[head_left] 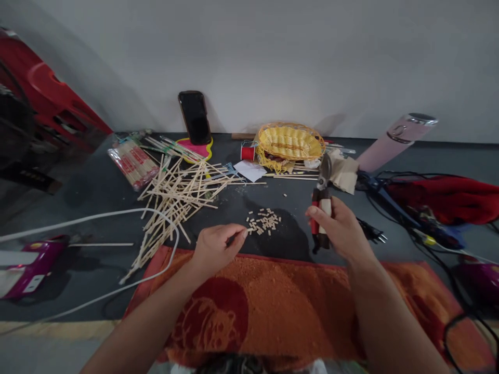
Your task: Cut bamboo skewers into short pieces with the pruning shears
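Note:
My right hand is closed round the red and white handles of a pair of pruning shears, with the blades pointing up and away. My left hand is closed in a pinch at the left edge of a small pile of short cut stick pieces. A short stick piece shows at its fingertips. Left of the pile, many long thin wooden sticks lie in a loose, crossed heap. One more short piece lies apart, beyond the pile.
An orange towel covers the near edge. At the back stand a phone, a yellow basket, a red thread spool and a pink flask. Packaged sticks lie left. A white cable loops leftward; black cables run right.

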Motion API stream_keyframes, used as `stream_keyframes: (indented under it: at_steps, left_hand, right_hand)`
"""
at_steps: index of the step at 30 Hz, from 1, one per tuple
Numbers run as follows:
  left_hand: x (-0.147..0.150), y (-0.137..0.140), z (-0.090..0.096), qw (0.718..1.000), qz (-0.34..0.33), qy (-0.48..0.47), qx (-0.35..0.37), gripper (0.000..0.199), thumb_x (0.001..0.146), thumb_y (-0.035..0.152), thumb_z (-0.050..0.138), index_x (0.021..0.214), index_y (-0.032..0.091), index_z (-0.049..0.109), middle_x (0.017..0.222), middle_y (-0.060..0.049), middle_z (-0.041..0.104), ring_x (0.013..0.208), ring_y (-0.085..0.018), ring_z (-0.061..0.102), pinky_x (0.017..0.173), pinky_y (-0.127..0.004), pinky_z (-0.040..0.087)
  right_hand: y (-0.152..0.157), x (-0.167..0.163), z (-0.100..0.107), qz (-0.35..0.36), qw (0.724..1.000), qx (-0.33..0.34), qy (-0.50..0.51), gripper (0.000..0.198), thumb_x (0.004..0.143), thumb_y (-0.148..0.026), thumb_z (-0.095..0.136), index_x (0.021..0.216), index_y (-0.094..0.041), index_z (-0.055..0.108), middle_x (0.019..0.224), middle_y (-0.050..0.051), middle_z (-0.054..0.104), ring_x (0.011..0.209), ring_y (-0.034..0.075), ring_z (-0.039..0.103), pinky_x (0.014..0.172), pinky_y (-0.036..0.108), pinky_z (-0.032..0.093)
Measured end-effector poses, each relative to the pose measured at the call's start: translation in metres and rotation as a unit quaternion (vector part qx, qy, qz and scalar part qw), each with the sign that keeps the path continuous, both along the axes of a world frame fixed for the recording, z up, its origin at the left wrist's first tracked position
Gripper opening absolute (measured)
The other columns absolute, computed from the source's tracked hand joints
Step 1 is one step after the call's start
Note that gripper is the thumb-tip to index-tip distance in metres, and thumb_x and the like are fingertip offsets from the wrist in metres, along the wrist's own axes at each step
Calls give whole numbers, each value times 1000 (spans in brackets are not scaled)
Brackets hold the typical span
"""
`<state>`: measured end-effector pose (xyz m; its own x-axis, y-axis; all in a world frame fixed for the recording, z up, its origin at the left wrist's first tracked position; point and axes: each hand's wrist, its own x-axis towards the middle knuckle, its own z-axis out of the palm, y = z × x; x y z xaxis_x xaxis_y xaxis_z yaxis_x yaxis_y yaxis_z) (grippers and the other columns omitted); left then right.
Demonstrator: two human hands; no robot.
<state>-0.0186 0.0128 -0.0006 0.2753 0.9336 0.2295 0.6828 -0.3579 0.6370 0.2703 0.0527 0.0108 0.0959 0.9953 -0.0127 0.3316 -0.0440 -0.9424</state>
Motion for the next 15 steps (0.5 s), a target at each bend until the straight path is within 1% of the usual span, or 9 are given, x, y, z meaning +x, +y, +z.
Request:
stream_keyframes:
  at_steps: [1, 3, 4, 6, 9, 11, 13, 14, 15]
  left_hand:
    - [0, 0, 0, 1000, 2, -9, -3, 22, 89, 32, 54, 91, 19, 72, 75, -2, 72, 59, -10, 60, 54, -20, 41]
    - [-1, 0, 0, 999, 11, -34, -8, 21, 89, 32, 55, 92, 19, 72, 75, -2, 72, 60, -11, 61, 55, -20, 42]
    - [-2, 0, 0, 999, 18, -49, -12, 21, 89, 32, 56, 92, 19, 72, 75, -2, 72, 61, -10, 61, 56, -20, 42]
    - [-3, -1, 2, 996, 35, -82, -26, 20, 88, 32, 56, 92, 19, 72, 74, -1, 72, 59, -10, 59, 55, -19, 42]
    - [-4, -2, 8, 987, 63, -135, -55, 21, 88, 33, 57, 92, 19, 71, 74, -1, 72, 54, -9, 55, 52, -19, 40]
    - [-4, -3, 12, 981, 78, -164, -70, 21, 88, 34, 57, 91, 19, 71, 74, 0, 72, 50, -8, 51, 49, -19, 38]
    - [-3, -3, 15, 975, 89, -189, -78, 21, 88, 35, 58, 89, 19, 72, 73, 0, 72, 52, -8, 52, 50, -19, 38]
    - [-3, -3, 16, 971, 93, -203, -81, 21, 88, 35, 58, 89, 19, 72, 74, -1, 73, 55, -9, 55, 52, -19, 40]
    - [-3, -3, 16, 968, 97, -216, -84, 21, 88, 35, 58, 90, 19, 72, 74, -1, 73, 59, -10, 58, 55, -19, 42]
  right_hand:
    - [-3, -3, 4, 17, 996, -54, 70, 39, 79, -45, 66, 107, -21, 56, 82, 3, 62, 59, 14, 56, 46, 23, 42]
    - [-8, -11, 11, 47, 977, -111, 174, 41, 77, -40, 69, 111, -21, 57, 81, 2, 62, 59, 13, 57, 47, 22, 43]
    - [-10, -15, 13, 50, 968, -116, 217, 38, 77, -37, 69, 110, -22, 58, 84, 2, 63, 61, 12, 58, 50, 23, 46]
    - [-13, -22, 15, 48, 952, -94, 286, 25, 78, -31, 67, 101, -24, 60, 100, 3, 64, 71, 13, 61, 59, 26, 51]
    - [-17, -29, 13, 70, 946, -43, 313, 14, 80, -25, 61, 94, -26, 57, 126, 2, 55, 88, 17, 63, 69, 31, 55]
    - [-19, -30, 9, 98, 967, -8, 234, 14, 82, -24, 56, 96, -26, 56, 131, 4, 51, 93, 19, 63, 70, 34, 56]
    - [-22, -31, 6, 113, 989, 61, 72, 16, 82, -20, 55, 98, -25, 56, 135, 7, 48, 102, 22, 61, 77, 37, 55]
    - [-23, -32, 4, 119, 987, 110, -18, 19, 81, -17, 54, 98, -23, 56, 140, 9, 43, 106, 23, 58, 83, 39, 53]
    - [-24, -34, 2, 128, 974, 159, -102, 22, 79, -14, 53, 100, -22, 56, 145, 11, 35, 111, 24, 55, 89, 41, 51]
